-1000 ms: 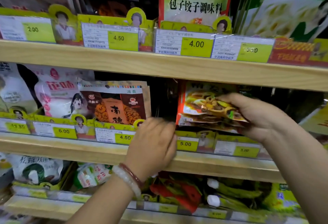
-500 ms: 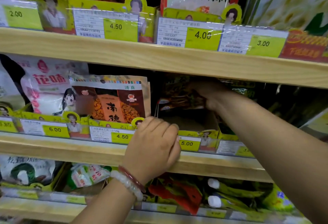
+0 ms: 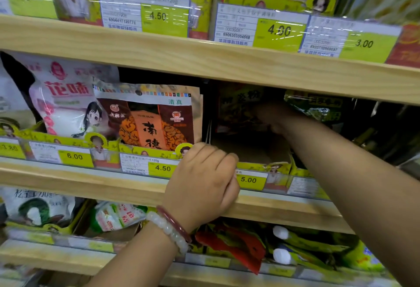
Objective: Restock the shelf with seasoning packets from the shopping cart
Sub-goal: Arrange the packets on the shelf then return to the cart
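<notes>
Though dim, seasoning packets [image 3: 238, 109] at right hand [image 3: 270, 116]

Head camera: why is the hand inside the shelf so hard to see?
Head view: the right hand reaches into deep shadow under the upper shelf, so it shows dim and soft; the left hand is well lit; glare streaks the price tags.
</notes>
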